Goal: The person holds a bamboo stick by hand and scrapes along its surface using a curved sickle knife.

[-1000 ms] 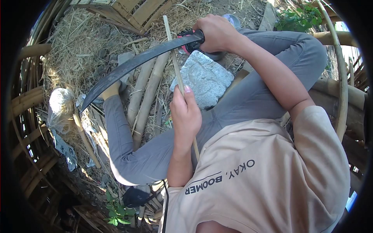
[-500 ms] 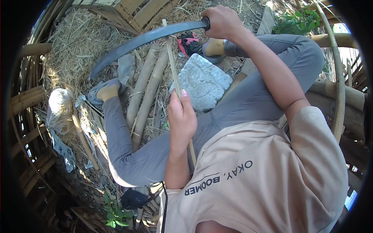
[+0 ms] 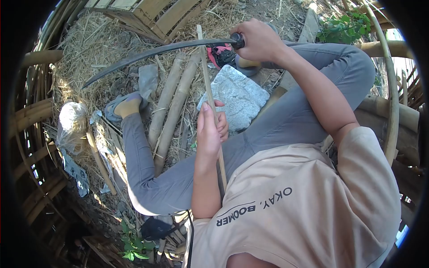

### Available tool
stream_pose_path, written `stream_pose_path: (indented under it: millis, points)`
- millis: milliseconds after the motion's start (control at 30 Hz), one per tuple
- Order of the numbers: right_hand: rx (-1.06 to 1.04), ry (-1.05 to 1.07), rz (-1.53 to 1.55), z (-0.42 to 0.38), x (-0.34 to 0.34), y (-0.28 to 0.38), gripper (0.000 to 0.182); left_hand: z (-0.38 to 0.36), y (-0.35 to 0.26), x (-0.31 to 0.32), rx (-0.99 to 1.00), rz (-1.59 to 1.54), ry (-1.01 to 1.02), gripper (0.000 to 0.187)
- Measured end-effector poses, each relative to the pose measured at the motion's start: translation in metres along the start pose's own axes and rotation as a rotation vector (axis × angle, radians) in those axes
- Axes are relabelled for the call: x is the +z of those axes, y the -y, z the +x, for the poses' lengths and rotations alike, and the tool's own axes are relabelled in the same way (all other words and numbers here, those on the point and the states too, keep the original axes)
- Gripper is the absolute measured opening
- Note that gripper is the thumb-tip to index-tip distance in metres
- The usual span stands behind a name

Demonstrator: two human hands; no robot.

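My right hand (image 3: 259, 41) is closed round the dark handle of a long curved sickle (image 3: 152, 52), whose blade reaches out to the left. The blade crosses over the upper part of a thin bamboo strip (image 3: 208, 82). Wrapped about the middle of that strip is my left hand (image 3: 212, 125), its thumb pointing up along it. The strip's lower end runs down by my shirt at the waist. Below the blade, behind the strip, a rough pale stone block (image 3: 237, 96) lies between my legs.
Two bamboo poles (image 3: 178, 102) lie on the straw-covered ground left of the strip. A wooden crate (image 3: 154, 18) stands at the top. Near my right foot is a pink and black cloth item (image 3: 221, 55). A clear plastic bag (image 3: 72, 118) sits at the left, and bamboo fencing surrounds me.
The sickle has turned so its blade shows edge-on, and my right hand is slightly lower. My left hand has rolled round the strip, showing its fingers; the strip's top shifted slightly right.
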State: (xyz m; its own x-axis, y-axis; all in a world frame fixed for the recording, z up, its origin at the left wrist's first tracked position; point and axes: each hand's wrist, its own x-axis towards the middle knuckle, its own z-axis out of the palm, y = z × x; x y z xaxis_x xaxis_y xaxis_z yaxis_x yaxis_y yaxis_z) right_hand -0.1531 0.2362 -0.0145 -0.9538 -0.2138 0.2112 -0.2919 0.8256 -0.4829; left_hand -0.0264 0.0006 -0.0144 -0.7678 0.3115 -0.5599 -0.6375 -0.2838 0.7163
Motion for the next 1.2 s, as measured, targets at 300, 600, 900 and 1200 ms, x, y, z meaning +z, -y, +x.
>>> stream_pose_path:
  millis: [300, 600, 900, 1200]
  points:
    - [-0.003, 0.156, -0.076, -0.004, 0.003, 0.016, 0.042, 0.012, -0.003, -0.023, -0.011, -0.264, 0.28, 0.028]
    - [-0.083, 0.075, -0.01, -0.007, 0.002, 0.012, 0.027, 0.01, -0.014, -0.009, 0.042, -0.239, 0.047, 0.024]
    - [-0.083, 0.111, 0.048, -0.009, 0.003, 0.022, 0.032, 0.021, -0.013, -0.032, 0.148, -0.336, 0.203, 0.025]
    - [-0.102, 0.1, 0.072, -0.011, 0.004, 0.02, 0.029, 0.025, -0.022, -0.031, 0.084, -0.338, 0.153, 0.02]
